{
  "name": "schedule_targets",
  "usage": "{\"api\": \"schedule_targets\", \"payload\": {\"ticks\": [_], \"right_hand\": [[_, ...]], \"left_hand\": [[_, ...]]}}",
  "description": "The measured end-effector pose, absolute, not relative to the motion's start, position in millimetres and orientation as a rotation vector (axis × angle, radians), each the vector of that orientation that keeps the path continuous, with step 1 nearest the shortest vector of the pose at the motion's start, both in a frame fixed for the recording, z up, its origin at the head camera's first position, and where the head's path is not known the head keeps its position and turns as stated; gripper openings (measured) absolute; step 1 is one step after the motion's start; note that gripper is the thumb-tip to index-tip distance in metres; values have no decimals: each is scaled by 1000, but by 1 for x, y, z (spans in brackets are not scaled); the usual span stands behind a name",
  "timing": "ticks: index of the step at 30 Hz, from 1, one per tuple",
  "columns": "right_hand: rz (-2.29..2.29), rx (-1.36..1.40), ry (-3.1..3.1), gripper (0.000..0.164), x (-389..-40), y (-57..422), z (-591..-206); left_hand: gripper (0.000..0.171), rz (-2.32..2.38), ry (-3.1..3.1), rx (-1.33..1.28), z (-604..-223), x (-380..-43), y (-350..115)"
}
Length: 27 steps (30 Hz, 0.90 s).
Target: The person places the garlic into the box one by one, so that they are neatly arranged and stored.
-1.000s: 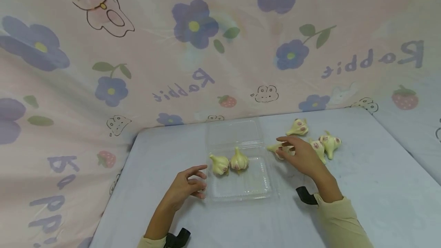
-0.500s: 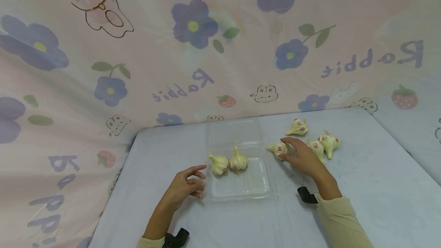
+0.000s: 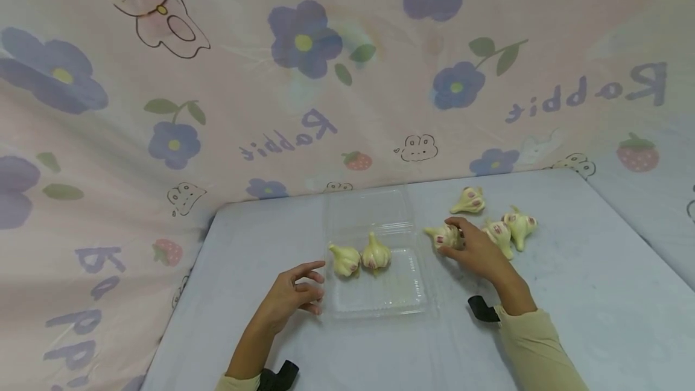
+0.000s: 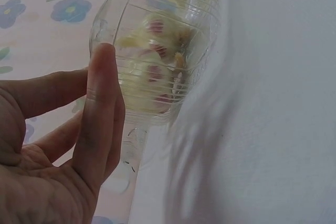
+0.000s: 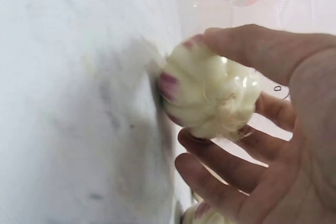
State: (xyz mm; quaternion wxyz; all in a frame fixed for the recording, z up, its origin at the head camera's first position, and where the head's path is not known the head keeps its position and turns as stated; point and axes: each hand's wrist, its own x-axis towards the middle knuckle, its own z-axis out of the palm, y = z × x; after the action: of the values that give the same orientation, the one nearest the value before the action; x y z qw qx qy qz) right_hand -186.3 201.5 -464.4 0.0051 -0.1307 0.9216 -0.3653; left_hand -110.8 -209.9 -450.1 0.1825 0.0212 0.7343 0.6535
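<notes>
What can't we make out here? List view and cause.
Head: part of the gripped garlic bulb, covered by the right hand.
Left wrist: outlines of the boxed bulbs, blurred by the clear container's ribbed wall; the topmost is also cut by the top edge.
Left wrist: whether the left hand touches the container; a finger overlaps its edge.
Right wrist: most of another bulb, cut by the bottom edge.
</notes>
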Motion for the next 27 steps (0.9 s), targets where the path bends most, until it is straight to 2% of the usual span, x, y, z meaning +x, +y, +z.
{"api": "schedule_targets", "payload": {"ticks": [10,17,24,27], "right_hand": [[-1137,-455,2930,62,-188,202,-464],[-1116,-429,2908,67,-183,205,-460],[-1186,-512,2892,47,-181,209,-457],[-1211,-539,2877,44,-182,210,-458]], "left_hand": [[64,1845,2074,38,-449,-112,-209],[63,1843,2065,40,-451,-109,-210],[63,1840,2071,56,-450,-110,-210],[62,1843,2068,47,-450,-111,-210]]}}
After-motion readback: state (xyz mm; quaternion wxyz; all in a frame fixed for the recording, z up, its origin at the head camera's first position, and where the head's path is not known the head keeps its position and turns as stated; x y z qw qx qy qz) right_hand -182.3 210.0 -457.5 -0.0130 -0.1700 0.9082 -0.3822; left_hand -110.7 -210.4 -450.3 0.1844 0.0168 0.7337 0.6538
